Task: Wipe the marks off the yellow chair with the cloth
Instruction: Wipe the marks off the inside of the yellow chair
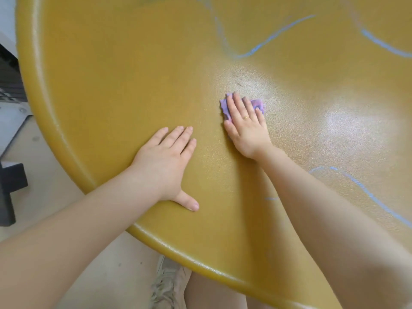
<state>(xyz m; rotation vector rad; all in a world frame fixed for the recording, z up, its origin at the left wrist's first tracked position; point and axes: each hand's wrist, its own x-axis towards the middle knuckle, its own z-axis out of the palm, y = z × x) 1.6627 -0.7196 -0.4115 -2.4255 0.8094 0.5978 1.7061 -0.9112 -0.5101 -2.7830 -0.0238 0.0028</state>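
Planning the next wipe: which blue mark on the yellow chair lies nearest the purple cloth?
The wavy blue line just beyond the purple cloth under the right hand; the other blue marks lie nearer the frame's right edge.

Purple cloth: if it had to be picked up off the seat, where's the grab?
Probably the wavy edge of the cloth that sticks out on the thumb side of the right hand. It lies flat on the yellow chair under straight fingers, so pinch that exposed edge from above; the corner past the little finger also shows.
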